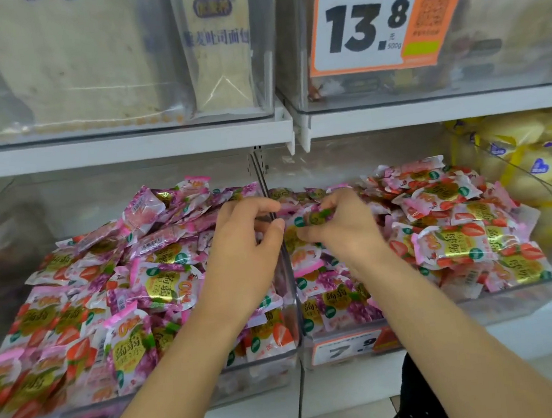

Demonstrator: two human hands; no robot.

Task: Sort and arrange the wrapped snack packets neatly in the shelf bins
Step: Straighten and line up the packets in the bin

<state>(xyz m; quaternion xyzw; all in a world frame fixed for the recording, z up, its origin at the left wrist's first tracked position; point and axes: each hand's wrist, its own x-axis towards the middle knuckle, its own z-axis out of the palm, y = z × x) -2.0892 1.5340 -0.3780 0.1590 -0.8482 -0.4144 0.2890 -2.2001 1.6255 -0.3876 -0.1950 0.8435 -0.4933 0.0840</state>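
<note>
- Pinching a grape packet (pixel 314 217) at frame centre, the right hand (pixel 345 228) sits above the right bin (pixel 515 299), just beside the clear divider wall (pixel 293 295).
- Left hand (pixel 249 256) curls at that wall's top edge; whether it holds anything cannot be told.
- Snack packets (pixel 159 282) heap high in both bins, left bin (pixel 171 395) included.
- Open room lies beneath the white shelf (pixel 125 148); yellow bags (pixel 535 161) crowd the right edge.
</note>
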